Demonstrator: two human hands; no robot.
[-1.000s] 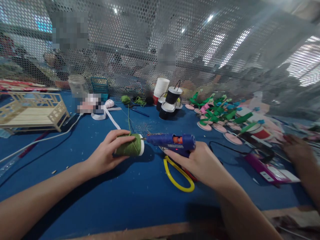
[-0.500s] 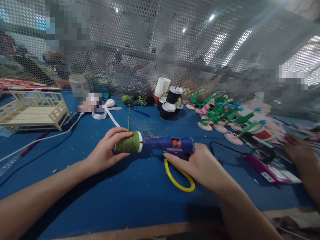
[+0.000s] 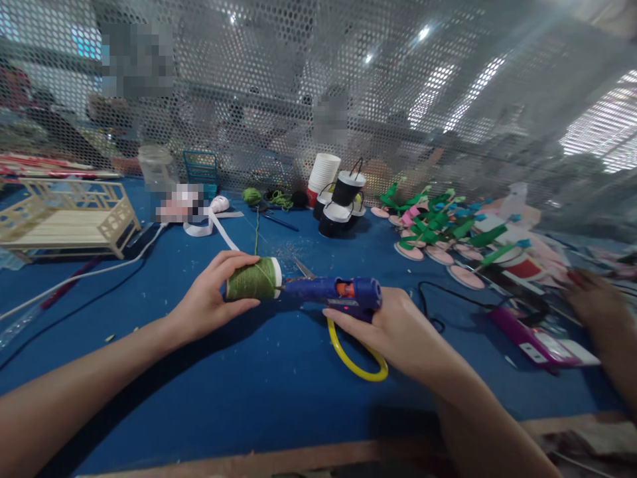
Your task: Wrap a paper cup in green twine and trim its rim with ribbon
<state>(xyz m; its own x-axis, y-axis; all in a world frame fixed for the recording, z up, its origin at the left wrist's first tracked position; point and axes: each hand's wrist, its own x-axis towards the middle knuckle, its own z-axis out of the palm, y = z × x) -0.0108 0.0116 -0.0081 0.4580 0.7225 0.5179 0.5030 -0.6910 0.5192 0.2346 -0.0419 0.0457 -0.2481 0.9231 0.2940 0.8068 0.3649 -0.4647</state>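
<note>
A: Extents, biggest first?
B: A perforated metal screen [image 3: 279, 86] along the far edge of the blue table [image 3: 279, 405]. Near edge: a brown strip [image 3: 239, 459]. Widest run of plain blue lies between the two forearms, reaching to that strip.
A: Side limits?
B: Left, a miniature slatted wooden bed [image 3: 64, 226]. Right, green-leaved craft pieces [image 3: 425, 232] on pink discs. Both well apart from the work. Beyond the right forearm, a purple box [image 3: 520, 335], then another person's hand [image 3: 590, 292]; tighter room there.
A: Hands?
B: Apart from each other. Right hand [image 3: 393, 325] closed around the grip of a blue glue gun [image 3: 318, 290]. Left hand [image 3: 213, 292] clasping a yarn-wrapped cylinder [image 3: 253, 280], fingers over, thumb under.
A: Cylinder's appearance?
B: Olive green, wound closely, a strand crossing diagonally. White rim [image 3: 277, 273] exposed at its right end. It is on its side, left of the glue gun.
A: Smaller items?
B: Yellow-handled scissors [image 3: 368, 376] partly beneath the glue gun. Green yarn ball [image 3: 251, 196] at the back; a thin strand [image 3: 257, 232] runs from it towards the cylinder. Nozzle tip [image 3: 282, 287] at the rim: contact seems likely, but too small to confirm.
</note>
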